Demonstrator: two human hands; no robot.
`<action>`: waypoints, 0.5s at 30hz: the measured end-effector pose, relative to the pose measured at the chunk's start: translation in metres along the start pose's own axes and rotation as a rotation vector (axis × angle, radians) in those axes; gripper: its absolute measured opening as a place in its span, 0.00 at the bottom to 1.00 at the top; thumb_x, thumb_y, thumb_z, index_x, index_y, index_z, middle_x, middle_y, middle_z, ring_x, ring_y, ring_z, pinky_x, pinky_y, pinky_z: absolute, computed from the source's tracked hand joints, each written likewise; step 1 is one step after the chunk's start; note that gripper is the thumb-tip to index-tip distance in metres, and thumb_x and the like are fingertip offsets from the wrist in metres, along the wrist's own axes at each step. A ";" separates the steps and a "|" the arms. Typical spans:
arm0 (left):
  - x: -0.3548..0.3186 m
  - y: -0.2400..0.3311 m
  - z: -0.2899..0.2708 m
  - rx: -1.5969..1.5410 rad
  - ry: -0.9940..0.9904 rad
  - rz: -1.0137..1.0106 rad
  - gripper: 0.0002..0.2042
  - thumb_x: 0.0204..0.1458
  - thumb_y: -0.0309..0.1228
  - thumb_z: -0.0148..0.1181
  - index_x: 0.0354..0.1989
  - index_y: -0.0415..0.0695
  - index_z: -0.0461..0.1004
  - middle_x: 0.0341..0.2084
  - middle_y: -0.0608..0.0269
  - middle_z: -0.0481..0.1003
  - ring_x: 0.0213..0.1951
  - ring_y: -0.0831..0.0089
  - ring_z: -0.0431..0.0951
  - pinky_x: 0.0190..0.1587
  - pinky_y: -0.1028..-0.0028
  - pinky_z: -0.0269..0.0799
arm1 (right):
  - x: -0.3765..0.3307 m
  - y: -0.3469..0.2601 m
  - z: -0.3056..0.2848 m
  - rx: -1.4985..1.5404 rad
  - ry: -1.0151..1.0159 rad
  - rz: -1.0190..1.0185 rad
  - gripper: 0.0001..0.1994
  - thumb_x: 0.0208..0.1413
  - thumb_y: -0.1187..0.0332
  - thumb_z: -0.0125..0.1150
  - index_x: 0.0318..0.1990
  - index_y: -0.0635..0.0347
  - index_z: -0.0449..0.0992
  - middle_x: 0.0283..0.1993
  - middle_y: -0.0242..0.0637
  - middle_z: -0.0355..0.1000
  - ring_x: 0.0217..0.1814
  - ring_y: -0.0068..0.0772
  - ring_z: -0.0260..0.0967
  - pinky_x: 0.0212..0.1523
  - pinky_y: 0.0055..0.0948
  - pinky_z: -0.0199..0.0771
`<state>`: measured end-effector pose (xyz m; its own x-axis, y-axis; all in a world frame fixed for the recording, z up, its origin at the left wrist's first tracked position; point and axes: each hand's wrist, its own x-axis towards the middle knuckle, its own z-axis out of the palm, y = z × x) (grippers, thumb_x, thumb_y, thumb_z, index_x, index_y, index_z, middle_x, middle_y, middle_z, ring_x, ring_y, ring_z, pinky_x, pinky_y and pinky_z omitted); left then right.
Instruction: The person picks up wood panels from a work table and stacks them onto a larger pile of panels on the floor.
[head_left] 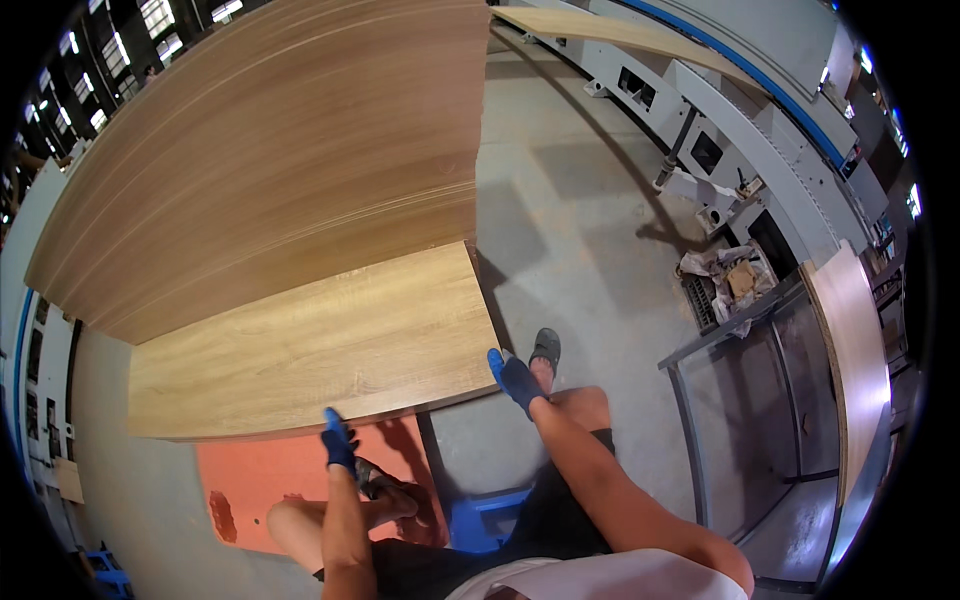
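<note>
Two gloved hands were on one wood-grain panel [310, 345] in the head view — left hand [338, 442] at its near edge, right hand [515, 378] at its near right corner. Both wore blue gloves; fingers looked curled on the edge, though I couldn't tell how firmly they gripped. Panel lay flat atop a stack, overhanging an orange base board [270, 480] at the floor. Step looked like squaring or sliding the top sheet; next move likely needs an even push from both hands so it doesn't skew. Panel was light oak laminate, clean face, thin pale edge. Larger panel stack [280, 150] sat behind it — edge-banding machine [740, 110] along the right.
</note>
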<state>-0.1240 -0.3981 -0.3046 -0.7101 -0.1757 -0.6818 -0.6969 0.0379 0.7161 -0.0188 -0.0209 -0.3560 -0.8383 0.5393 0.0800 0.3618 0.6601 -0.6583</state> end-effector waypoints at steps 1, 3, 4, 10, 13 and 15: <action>-0.020 -0.002 0.011 0.039 -0.091 -0.046 0.34 0.43 0.61 0.43 0.47 0.42 0.63 0.39 0.57 0.69 0.36 0.61 0.70 0.34 0.61 0.66 | -0.007 0.002 0.008 -0.006 0.024 -0.061 0.24 0.53 0.51 0.41 0.40 0.67 0.68 0.29 0.51 0.70 0.30 0.47 0.69 0.32 0.37 0.68; -0.065 -0.009 0.067 0.106 -0.299 0.009 0.30 0.46 0.56 0.44 0.47 0.40 0.63 0.41 0.56 0.69 0.38 0.62 0.71 0.36 0.62 0.67 | -0.026 0.047 0.013 0.243 0.115 0.024 0.20 0.55 0.54 0.41 0.35 0.65 0.70 0.27 0.45 0.71 0.27 0.40 0.69 0.29 0.34 0.67; -0.087 -0.017 0.120 0.129 -0.466 0.009 0.29 0.47 0.54 0.44 0.47 0.41 0.63 0.41 0.55 0.69 0.38 0.63 0.71 0.36 0.62 0.67 | -0.039 0.107 -0.002 0.475 0.221 0.164 0.18 0.55 0.56 0.42 0.32 0.62 0.72 0.26 0.40 0.71 0.26 0.35 0.69 0.27 0.31 0.66; -0.135 -0.029 0.105 0.114 -0.549 -0.018 0.22 0.48 0.48 0.47 0.39 0.40 0.69 0.34 0.57 0.73 0.32 0.67 0.73 0.32 0.69 0.68 | -0.148 -0.034 -0.049 0.746 -0.569 0.695 0.21 0.52 0.53 0.46 0.49 0.56 0.65 0.46 0.38 0.67 0.44 0.28 0.65 0.38 0.26 0.63; -0.172 -0.010 0.139 0.135 -0.710 -0.007 0.21 0.48 0.47 0.47 0.39 0.39 0.69 0.35 0.57 0.73 0.32 0.69 0.73 0.33 0.70 0.68 | -0.171 -0.042 -0.085 1.116 -0.537 0.711 0.22 0.53 0.54 0.45 0.52 0.57 0.63 0.48 0.39 0.66 0.46 0.36 0.64 0.43 0.36 0.62; -0.188 0.010 0.157 0.112 -0.770 0.043 0.19 0.49 0.45 0.46 0.38 0.40 0.69 0.32 0.58 0.73 0.31 0.69 0.73 0.33 0.71 0.68 | -0.165 -0.048 -0.096 1.146 -0.485 0.693 0.19 0.52 0.58 0.47 0.49 0.56 0.66 0.44 0.37 0.68 0.42 0.33 0.66 0.38 0.34 0.64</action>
<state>-0.0134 -0.2099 -0.1931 -0.5775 0.5595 -0.5946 -0.6442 0.1351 0.7528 0.1417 -0.0909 -0.2657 -0.7703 0.1888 -0.6091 0.4216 -0.5659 -0.7085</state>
